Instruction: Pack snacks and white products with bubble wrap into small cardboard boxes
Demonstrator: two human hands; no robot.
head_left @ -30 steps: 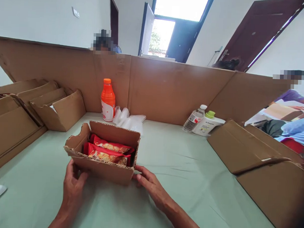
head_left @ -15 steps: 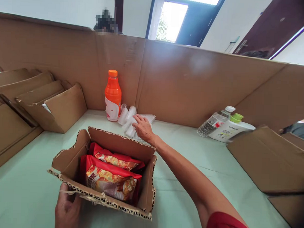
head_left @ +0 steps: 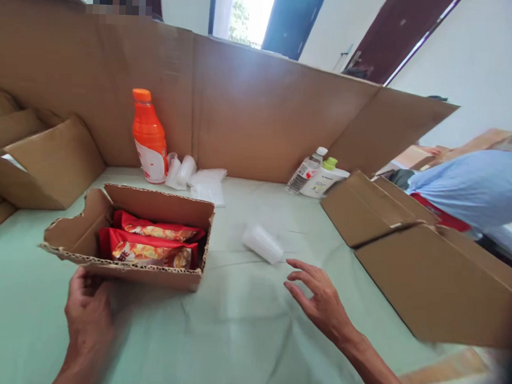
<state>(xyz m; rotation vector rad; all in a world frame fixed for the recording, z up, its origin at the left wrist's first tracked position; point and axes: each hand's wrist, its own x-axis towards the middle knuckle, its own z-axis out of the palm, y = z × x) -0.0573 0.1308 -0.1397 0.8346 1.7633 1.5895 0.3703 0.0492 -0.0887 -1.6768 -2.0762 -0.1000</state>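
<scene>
A torn-edged cardboard box [head_left: 152, 278] stands on the green-covered table with red food packets [head_left: 153, 251] inside. My left hand [head_left: 88, 309] is at its lower front left, fingers curled against the box and partly hidden by it. To the right lies a rolled piece of bubble wrap [head_left: 263, 244], slightly blurred. Just beyond its right end my right hand [head_left: 319, 300] hovers with fingers apart, holding nothing. More bubble wrap [head_left: 208, 186], some flat and some rolled, lies behind the box beside an orange bottle [head_left: 149, 138].
A tall cardboard wall [head_left: 250, 113] closes off the back. A clear bottle [head_left: 306, 172] and a white bottle with a green cap [head_left: 323, 182] lean there. Cardboard boxes stand at left [head_left: 55, 162] and right [head_left: 437, 288]. A person in a blue top [head_left: 462, 179] is beyond.
My right hand has come away from the bubble wrap pile, towards me and to the right. One roll now lies apart on the table. The view has turned right.
</scene>
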